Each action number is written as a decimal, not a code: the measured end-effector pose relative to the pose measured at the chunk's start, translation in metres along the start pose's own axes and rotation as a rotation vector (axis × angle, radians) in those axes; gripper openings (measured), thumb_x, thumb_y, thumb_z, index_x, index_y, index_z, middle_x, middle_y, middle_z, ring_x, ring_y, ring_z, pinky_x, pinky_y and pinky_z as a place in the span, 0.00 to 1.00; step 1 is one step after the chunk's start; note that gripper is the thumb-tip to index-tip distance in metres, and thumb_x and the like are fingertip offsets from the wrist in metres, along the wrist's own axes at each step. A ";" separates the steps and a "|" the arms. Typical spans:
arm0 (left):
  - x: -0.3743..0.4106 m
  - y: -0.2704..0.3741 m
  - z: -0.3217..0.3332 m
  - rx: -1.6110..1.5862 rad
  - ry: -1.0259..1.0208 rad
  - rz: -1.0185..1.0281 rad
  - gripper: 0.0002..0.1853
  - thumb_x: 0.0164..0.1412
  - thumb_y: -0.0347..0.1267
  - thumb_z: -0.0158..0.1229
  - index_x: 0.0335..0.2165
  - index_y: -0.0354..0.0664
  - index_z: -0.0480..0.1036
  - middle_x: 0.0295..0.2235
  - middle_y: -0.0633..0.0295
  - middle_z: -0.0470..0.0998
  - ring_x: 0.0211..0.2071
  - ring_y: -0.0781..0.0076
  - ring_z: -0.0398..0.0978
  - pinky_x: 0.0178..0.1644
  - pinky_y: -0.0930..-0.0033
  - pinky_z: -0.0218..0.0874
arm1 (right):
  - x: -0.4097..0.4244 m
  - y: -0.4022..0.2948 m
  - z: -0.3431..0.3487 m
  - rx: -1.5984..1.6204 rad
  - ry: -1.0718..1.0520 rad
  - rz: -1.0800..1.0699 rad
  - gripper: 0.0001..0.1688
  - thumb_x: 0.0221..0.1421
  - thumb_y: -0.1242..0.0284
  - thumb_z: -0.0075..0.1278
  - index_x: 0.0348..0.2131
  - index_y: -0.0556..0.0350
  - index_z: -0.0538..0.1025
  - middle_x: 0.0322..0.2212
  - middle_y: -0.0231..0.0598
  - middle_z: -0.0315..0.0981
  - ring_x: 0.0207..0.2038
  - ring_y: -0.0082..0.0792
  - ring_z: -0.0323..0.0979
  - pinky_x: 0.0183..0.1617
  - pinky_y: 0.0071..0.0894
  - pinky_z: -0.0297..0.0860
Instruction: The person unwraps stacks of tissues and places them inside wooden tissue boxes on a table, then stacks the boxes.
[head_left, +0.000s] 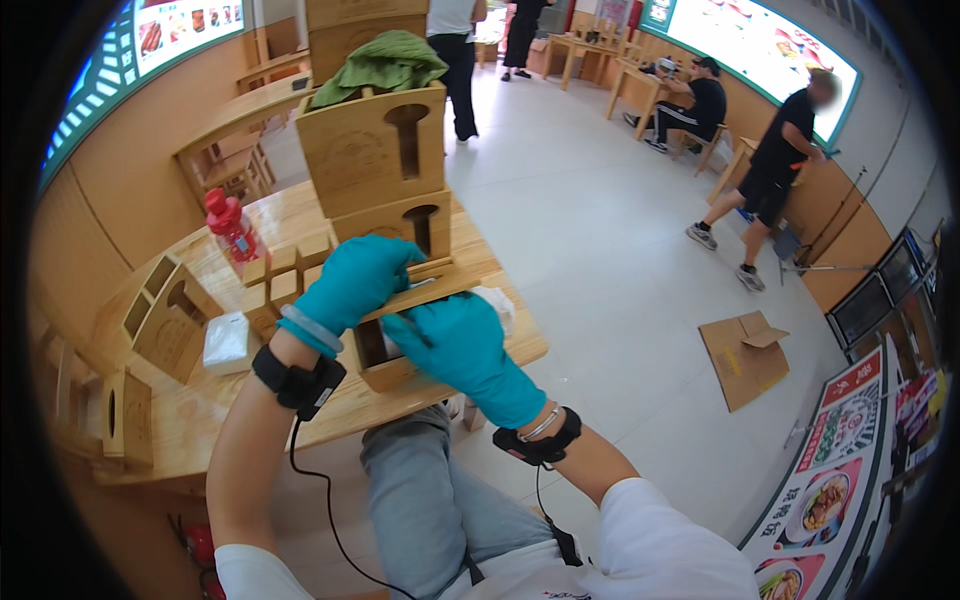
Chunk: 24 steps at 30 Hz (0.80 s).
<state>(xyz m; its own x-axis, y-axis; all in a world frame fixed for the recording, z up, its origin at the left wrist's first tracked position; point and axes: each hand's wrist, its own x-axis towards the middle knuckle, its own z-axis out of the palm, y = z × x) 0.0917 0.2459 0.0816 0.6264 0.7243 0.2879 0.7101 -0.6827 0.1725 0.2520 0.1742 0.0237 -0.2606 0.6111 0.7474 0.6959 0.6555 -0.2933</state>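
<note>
My left hand (364, 281), in a teal glove, curls over the far side of a wooden holder box (394, 373) at the table's near edge. My right hand (461, 341), gloved alike, lies against the box's near right side, its fingers at the dark opening. Something whitish shows inside, mostly hidden by the fingers; whether the right hand grips it I cannot tell. A crumpled white tissue or cloth (496, 307) shows just beyond my right hand. Behind the box rise stacked wooden holders (367, 150) with keyhole-shaped slots, a green cloth (386, 66) draped on one.
On the wooden table (187, 420) stand a red-capped bottle (232, 225), several small wooden boxes (285, 289), a plastic-wrapped tissue pack (226, 341) and a slotted wooden holder (169, 322). A flattened cardboard box (745, 364) lies on the floor right. A person (776, 157) walks there; others are farther back.
</note>
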 end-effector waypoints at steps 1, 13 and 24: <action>0.000 -0.001 0.001 -0.008 -0.012 -0.014 0.18 0.54 0.26 0.61 0.46 0.48 0.78 0.30 0.59 0.82 0.33 0.61 0.81 0.38 0.62 0.72 | 0.000 -0.001 -0.001 -0.005 -0.031 0.017 0.18 0.58 0.58 0.55 0.29 0.55 0.79 0.21 0.42 0.75 0.23 0.42 0.74 0.27 0.39 0.70; 0.002 -0.001 -0.001 0.082 -0.052 -0.081 0.17 0.55 0.26 0.61 0.45 0.47 0.79 0.30 0.61 0.83 0.33 0.62 0.81 0.40 0.63 0.72 | 0.002 0.010 -0.012 -0.096 -0.128 -0.069 0.16 0.59 0.58 0.54 0.26 0.50 0.78 0.18 0.38 0.74 0.19 0.37 0.73 0.22 0.34 0.68; -0.009 -0.008 -0.001 -0.127 -0.050 -0.294 0.20 0.55 0.27 0.64 0.48 0.47 0.78 0.31 0.60 0.82 0.34 0.65 0.80 0.41 0.66 0.71 | -0.018 0.008 -0.101 0.392 0.020 0.239 0.15 0.58 0.68 0.58 0.19 0.51 0.76 0.18 0.33 0.77 0.18 0.33 0.72 0.24 0.31 0.66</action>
<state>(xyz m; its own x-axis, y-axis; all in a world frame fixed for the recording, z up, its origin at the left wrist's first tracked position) 0.0802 0.2450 0.0788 0.4176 0.8940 0.1624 0.8189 -0.4477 0.3590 0.3295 0.1237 0.0684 -0.1084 0.7594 0.6415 0.4286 0.6180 -0.6591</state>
